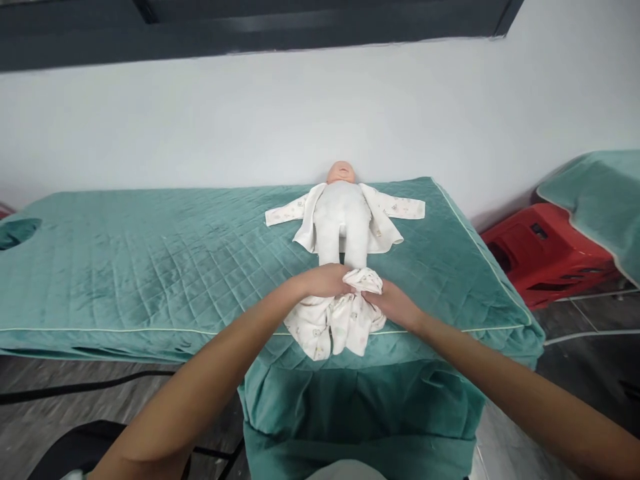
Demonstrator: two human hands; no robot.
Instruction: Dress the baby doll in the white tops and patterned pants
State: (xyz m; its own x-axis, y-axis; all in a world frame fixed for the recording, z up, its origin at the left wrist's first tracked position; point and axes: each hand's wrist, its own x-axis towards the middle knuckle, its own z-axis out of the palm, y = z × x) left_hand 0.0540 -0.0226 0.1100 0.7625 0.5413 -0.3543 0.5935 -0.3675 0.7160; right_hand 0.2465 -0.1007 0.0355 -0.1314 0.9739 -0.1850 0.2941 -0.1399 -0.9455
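A baby doll with a white cloth body lies on its back on the green quilted bed, head toward the wall. Its patterned white jacket hangs open, with the sleeves spread to both sides. At the doll's feet, my left hand and my right hand grip a bunched pair of patterned baby pants. The gathered part sits between my hands, around or against the doll's lower leg ends; which one is hidden. Both pant legs drape toward me over the bed's near edge.
The green bed cover stretches far left, where it has a face hole. A red plastic stool stands right of the bed, partly under green cloth. Dark window framing runs along the white wall.
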